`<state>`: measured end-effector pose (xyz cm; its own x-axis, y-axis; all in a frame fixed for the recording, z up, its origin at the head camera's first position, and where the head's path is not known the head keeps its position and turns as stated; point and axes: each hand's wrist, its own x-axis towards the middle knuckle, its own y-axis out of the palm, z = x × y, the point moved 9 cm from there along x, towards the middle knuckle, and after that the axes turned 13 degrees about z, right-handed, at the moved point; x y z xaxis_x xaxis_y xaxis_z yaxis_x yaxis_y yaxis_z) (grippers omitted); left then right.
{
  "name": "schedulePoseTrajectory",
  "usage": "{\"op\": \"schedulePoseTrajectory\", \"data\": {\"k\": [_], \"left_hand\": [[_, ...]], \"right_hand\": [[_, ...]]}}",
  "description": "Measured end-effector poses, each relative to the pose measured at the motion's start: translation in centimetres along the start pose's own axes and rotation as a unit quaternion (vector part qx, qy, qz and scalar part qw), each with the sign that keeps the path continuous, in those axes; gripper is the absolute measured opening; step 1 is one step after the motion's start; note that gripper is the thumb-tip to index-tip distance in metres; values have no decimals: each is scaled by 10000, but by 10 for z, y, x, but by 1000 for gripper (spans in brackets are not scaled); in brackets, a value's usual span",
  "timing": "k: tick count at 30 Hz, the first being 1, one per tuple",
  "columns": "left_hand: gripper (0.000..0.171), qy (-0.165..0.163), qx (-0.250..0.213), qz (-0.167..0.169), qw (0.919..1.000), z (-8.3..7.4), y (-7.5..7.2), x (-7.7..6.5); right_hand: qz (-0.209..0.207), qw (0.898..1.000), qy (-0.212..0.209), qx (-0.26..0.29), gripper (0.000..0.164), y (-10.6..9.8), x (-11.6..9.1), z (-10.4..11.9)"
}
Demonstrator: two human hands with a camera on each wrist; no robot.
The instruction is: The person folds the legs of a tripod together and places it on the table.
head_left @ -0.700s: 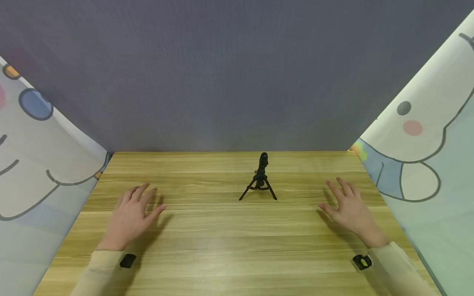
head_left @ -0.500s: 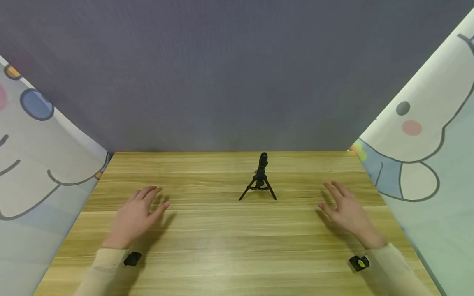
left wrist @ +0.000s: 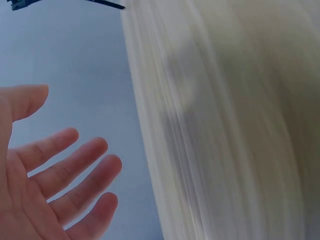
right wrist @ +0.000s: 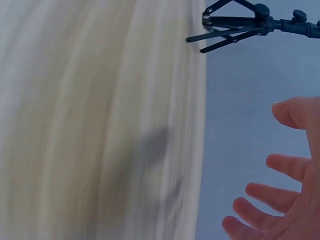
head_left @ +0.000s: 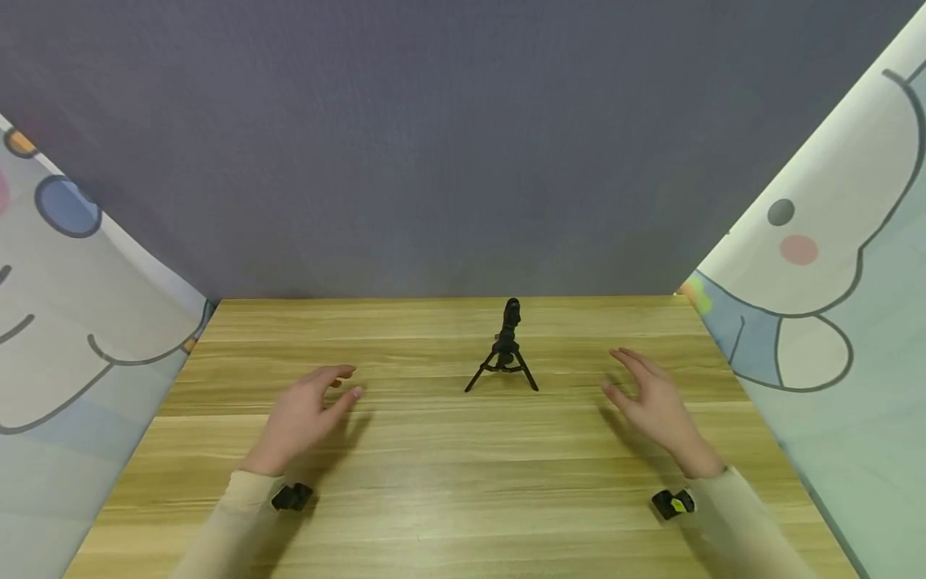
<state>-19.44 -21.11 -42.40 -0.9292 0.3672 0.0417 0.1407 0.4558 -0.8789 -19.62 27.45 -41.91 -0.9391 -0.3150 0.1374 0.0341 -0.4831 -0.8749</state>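
Observation:
A small black tripod (head_left: 505, 346) stands upright with its legs spread toward the back of the wooden table, a little right of centre. To its left my left hand (head_left: 300, 418) hovers over the wood, palm facing inward, fingers relaxed and holding nothing. On the other side my right hand (head_left: 654, 406) is likewise raised above the table, thumb apart from the fingers. Both hands are well apart from the tripod. In the right wrist view the tripod (right wrist: 240, 25) shows at the top, beyond the spread fingers; only a leg end of it enters the left wrist view.
The wooden table (head_left: 434, 482) ends at a dark grey backdrop (head_left: 448, 161). Cartoon-printed cloths hang at the left (head_left: 65, 322) and right (head_left: 817, 338) edges. A small black device sits at each sleeve cuff.
Both hands have moved inward toward the tripod, the left one rightward and the right one leftward. The tripod has stayed in its place.

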Motion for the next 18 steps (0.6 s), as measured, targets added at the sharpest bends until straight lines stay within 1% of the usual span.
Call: {"op": "schedulePoseTrajectory", "data": {"k": [3, 7, 9, 14, 18], "left_hand": [[42, 46, -441, 44, 9990, -8, 4, 7], [37, 186, -977, 23, 9950, -18, 9, 17], [36, 259, -1118, 6, 9934, -23, 13, 22], [32, 368, -1479, 160, 9882, -38, 25, 38], [27, 441, -1782, 279, 9826, -49, 36, 51]], "right_hand": [[-108, 9998, -120, 153, 55, 1, 4, 4], [-205, 9988, -290, 340, 54, 2, 12, 11], [-251, 9980, -358, 448, 53, 3, 16, 15], [-365, 9947, -558, 782, 52, 3, 27, 26], [-274, 9934, -637, 916, 51, 7, 36, 35]]}}
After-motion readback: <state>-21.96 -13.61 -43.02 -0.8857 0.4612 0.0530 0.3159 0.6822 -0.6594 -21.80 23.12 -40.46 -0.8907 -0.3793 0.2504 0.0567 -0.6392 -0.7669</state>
